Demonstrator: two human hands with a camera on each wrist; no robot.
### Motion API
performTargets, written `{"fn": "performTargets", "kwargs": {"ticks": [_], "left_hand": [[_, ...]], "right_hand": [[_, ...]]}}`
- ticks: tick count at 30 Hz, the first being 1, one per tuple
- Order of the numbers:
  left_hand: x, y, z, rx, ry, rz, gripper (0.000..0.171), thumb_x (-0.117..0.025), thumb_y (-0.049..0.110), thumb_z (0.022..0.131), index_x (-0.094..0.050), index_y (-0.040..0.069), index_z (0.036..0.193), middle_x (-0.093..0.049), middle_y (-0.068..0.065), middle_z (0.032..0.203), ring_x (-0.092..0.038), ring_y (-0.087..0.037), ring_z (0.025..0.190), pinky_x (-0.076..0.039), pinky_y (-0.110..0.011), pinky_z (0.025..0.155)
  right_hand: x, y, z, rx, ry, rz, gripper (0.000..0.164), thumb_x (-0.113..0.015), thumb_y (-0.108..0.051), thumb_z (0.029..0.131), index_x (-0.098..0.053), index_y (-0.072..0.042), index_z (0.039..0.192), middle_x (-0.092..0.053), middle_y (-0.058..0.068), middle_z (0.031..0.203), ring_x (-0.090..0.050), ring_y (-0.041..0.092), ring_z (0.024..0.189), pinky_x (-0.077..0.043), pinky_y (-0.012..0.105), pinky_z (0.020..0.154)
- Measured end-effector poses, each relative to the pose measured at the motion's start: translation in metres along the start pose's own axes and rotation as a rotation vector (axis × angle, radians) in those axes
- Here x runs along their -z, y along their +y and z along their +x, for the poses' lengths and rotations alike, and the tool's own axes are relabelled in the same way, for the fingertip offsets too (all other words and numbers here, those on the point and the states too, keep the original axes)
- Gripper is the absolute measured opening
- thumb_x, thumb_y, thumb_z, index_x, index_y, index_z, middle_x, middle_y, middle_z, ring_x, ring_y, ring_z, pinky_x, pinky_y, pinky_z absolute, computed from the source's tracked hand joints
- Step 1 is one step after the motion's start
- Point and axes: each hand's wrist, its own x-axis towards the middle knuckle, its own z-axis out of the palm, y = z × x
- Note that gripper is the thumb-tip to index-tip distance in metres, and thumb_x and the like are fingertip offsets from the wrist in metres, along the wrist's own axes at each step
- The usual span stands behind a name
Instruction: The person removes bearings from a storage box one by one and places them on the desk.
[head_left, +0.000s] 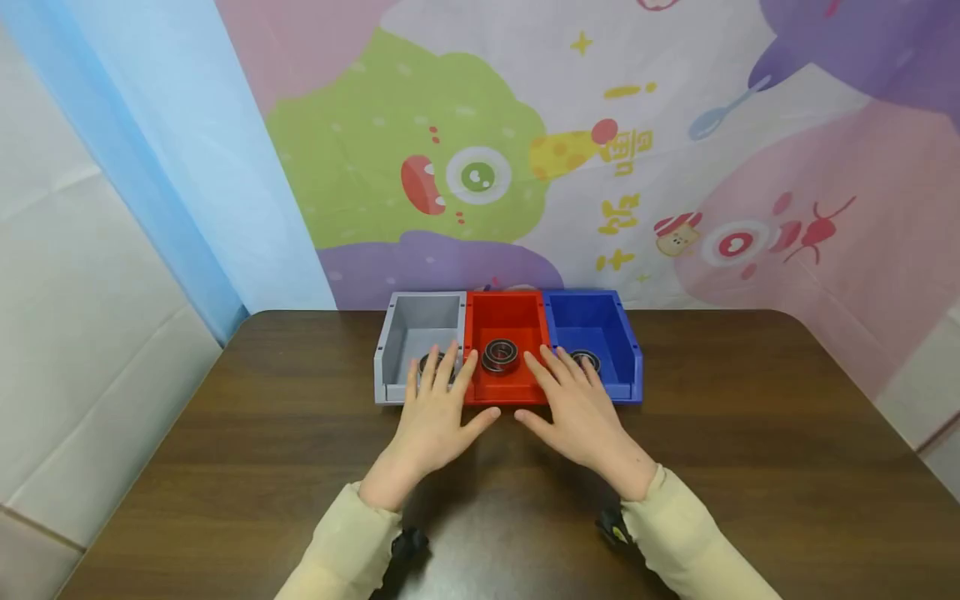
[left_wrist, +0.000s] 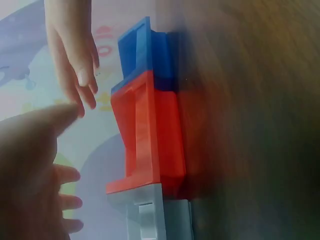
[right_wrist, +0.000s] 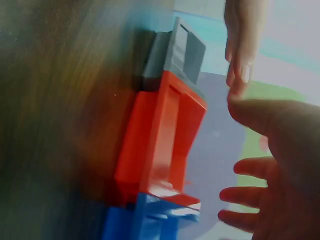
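My left hand is spread, palm down, over the front of the grey bin, its fingers straight and holding nothing. Its fingers partly cover a ball bearing in that bin. Likewise spread, my right hand reaches over the front edges of the red bin and the blue bin. Between the hands, black-and-silver ball bearings, seemingly stacked, lie in the red bin. Another bearing in the blue bin is partly hidden by right-hand fingers. Both wrist views show the hands raised above the bins' front lips.
The three bins stand side by side at the back edge of a brown wooden table. Behind them hangs a cartoon-print cloth. A light blue curtain strip hangs at the left.
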Motion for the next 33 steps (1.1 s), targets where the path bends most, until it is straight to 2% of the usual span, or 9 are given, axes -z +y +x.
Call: {"fn": "performTargets", "kwargs": {"ticks": [5, 11, 16, 20, 23, 25, 27, 30, 33], "left_hand": [[0.001, -0.009, 0.008, -0.009, 0.094, -0.084, 0.067, -0.059, 0.036, 0.085, -0.033, 0.006, 0.14, -0.033, -0.017, 0.143, -0.036, -0.036, 0.128, -0.029, -0.053, 0.1], [0.004, -0.028, 0.023, 0.094, 0.152, -0.162, 0.052, -0.058, 0.017, 0.083, -0.044, 0.002, 0.131, -0.049, -0.019, 0.127, -0.05, -0.037, 0.111, -0.04, -0.052, 0.088], [0.001, -0.042, 0.035, 0.183, 0.099, -0.155, 0.045, -0.06, 0.019, 0.083, -0.052, 0.001, 0.123, -0.052, -0.02, 0.122, -0.054, -0.039, 0.104, -0.043, -0.049, 0.085], [-0.01, -0.047, 0.041, 0.229, 0.018, -0.199, 0.047, -0.06, 0.022, 0.083, -0.051, -0.002, 0.123, -0.05, -0.022, 0.123, -0.052, -0.039, 0.107, -0.043, -0.05, 0.086], [-0.02, -0.05, 0.043, 0.267, -0.017, -0.228, 0.049, -0.058, 0.025, 0.084, -0.05, -0.004, 0.123, -0.049, -0.024, 0.122, -0.053, -0.04, 0.107, -0.043, -0.051, 0.086], [-0.024, -0.051, 0.044, 0.299, -0.024, -0.241, 0.051, -0.058, 0.027, 0.084, -0.049, -0.005, 0.123, -0.05, -0.025, 0.121, -0.054, -0.041, 0.104, -0.044, -0.051, 0.084], [-0.026, -0.052, 0.046, 0.328, -0.025, -0.243, 0.053, -0.059, 0.028, 0.083, -0.048, -0.004, 0.124, -0.051, -0.025, 0.12, -0.055, -0.041, 0.102, -0.044, -0.052, 0.083], [-0.025, -0.052, 0.049, 0.363, -0.035, -0.246, 0.055, -0.06, 0.028, 0.081, -0.048, -0.004, 0.124, -0.053, -0.025, 0.118, -0.057, -0.041, 0.099, -0.046, -0.052, 0.08], [-0.024, -0.053, 0.052, 0.387, -0.032, -0.228, 0.056, -0.062, 0.029, 0.078, -0.05, -0.004, 0.122, -0.057, -0.024, 0.113, -0.058, -0.041, 0.096, -0.047, -0.052, 0.077]], "right_hand": [[-0.008, -0.009, 0.015, 0.023, 0.058, 0.082, 0.058, -0.06, -0.037, 0.085, -0.044, -0.01, 0.134, -0.047, 0.012, 0.135, -0.046, 0.029, 0.122, -0.038, 0.046, 0.097], [-0.024, -0.022, 0.037, 0.006, 0.085, 0.15, 0.048, -0.059, -0.032, 0.086, -0.05, -0.012, 0.129, -0.056, 0.007, 0.124, -0.057, 0.023, 0.109, -0.048, 0.041, 0.083], [-0.036, -0.035, 0.054, -0.01, 0.035, 0.196, 0.048, -0.055, -0.032, 0.088, -0.047, -0.012, 0.131, -0.057, 0.008, 0.124, -0.059, 0.023, 0.104, -0.05, 0.041, 0.078], [-0.045, -0.043, 0.061, -0.04, 0.015, 0.228, 0.054, -0.057, -0.033, 0.088, -0.042, -0.009, 0.134, -0.058, 0.01, 0.122, -0.064, 0.024, 0.088, -0.053, 0.037, 0.066], [-0.051, -0.046, 0.063, -0.061, 0.019, 0.23, 0.062, -0.059, -0.035, 0.087, -0.035, -0.009, 0.138, -0.066, 0.009, 0.094, -0.061, 0.018, 0.06, -0.048, 0.028, 0.049], [-0.055, -0.047, 0.064, -0.067, 0.017, 0.216, 0.068, -0.06, -0.036, 0.086, -0.03, -0.009, 0.14, -0.061, 0.005, 0.068, -0.051, 0.014, 0.046, -0.04, 0.024, 0.041], [-0.059, -0.047, 0.065, -0.076, 0.018, 0.206, 0.072, -0.06, -0.038, 0.086, -0.027, -0.006, 0.141, -0.049, 0.001, 0.053, -0.044, 0.011, 0.039, -0.036, 0.022, 0.037], [-0.062, -0.047, 0.067, -0.1, 0.021, 0.205, 0.074, -0.061, -0.039, 0.085, -0.029, -0.002, 0.14, -0.045, 0.0, 0.05, -0.045, 0.012, 0.038, -0.038, 0.024, 0.038], [-0.064, -0.048, 0.068, -0.125, 0.016, 0.211, 0.07, -0.06, -0.041, 0.084, -0.036, -0.002, 0.137, -0.054, 0.004, 0.056, -0.057, 0.019, 0.048, -0.045, 0.03, 0.044]]}}
